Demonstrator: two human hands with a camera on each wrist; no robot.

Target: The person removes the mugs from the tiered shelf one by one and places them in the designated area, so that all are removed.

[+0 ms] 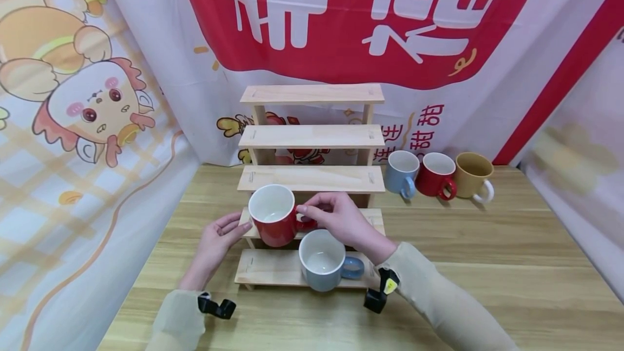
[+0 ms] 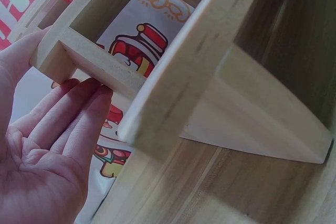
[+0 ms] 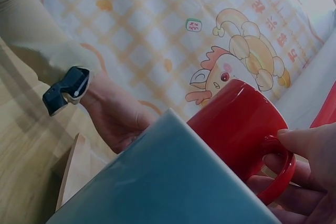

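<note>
My right hand (image 1: 343, 221) pinches the handle of a red mug (image 1: 275, 229), white inside, upright at the second step from the bottom of a wooden tiered rack (image 1: 312, 177). In the right wrist view, thumb and fingers close on the handle of this red mug (image 3: 236, 129). My left hand (image 1: 219, 242) is at the left end of the same step; in the left wrist view this hand (image 2: 52, 145) has thumb and fingers on either side of the rack's end (image 2: 65, 51). A light blue mug (image 1: 322, 264) stands on the lowest step, handle to the right.
Right of the rack, on the wooden table (image 1: 487, 248), stand another blue mug (image 1: 400, 169), another red mug (image 1: 434, 175) and a tan mug (image 1: 473, 175) with a white handle. Printed cloth (image 1: 341, 26) hangs behind and on both sides.
</note>
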